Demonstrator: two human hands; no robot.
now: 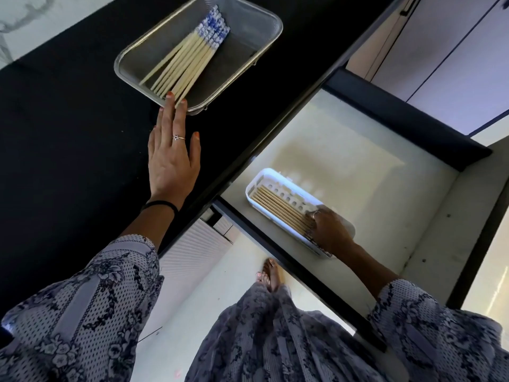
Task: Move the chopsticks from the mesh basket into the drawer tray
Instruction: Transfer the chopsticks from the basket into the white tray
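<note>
The chopsticks [190,52] still to be moved lie fanned in the mesh basket [248,20] at the upper left of the frame, patterned blue-and-white ends toward the top, plain tips spread toward the basket's near rim. A second batch [281,209] already lies side by side in the white drawer tray [257,179], right of centre, inside the open drawer [385,188].

The left hand [172,158] reaches flat across the black counter [68,119], fingers straight and apart, fingertips [170,98] at the near rim, touching or just short of the plain tips; it holds nothing. The right hand [329,231] rests on the near end of the tray's sticks, fingers bent over them; whether it pinches them or only presses them level, I cannot tell.

The likely trouble is the fan. Because the tips splay, a one-handed grab from that end may gather only some sticks, leaving stragglers or tipping one over the rim onto the counter. The basket looks light and sits loose, so a push from the fingertips could slide it away rather than close on the sticks. Carrying a loose bundle across the gap between counter edge and drawer risks a stick dropping to the floor by the foot [271,274]. Setting new sticks on the tidy row could also knock it askew.
</note>
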